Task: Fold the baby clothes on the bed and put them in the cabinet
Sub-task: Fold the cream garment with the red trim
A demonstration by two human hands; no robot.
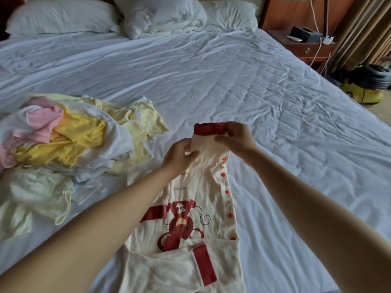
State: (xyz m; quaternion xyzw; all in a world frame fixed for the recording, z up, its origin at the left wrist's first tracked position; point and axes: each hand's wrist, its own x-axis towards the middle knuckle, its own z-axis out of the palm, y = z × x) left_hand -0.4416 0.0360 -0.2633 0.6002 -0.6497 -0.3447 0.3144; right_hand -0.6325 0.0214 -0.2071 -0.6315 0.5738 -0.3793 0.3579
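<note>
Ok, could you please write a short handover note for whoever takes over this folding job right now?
The left hand pinches the far end of the cream romper.
The right hand grips the same end, lifting it.
The rest of the romper lies lengthwise on the bed, a red-cuffed sleeve laid across its near part.
The pile of unfolded clothes sits on the bed to the left.
Done: no finished folded piece shows.
Left: finish this fold, fold the pile, then put everything in the cabinet, which is out of view.
</note>
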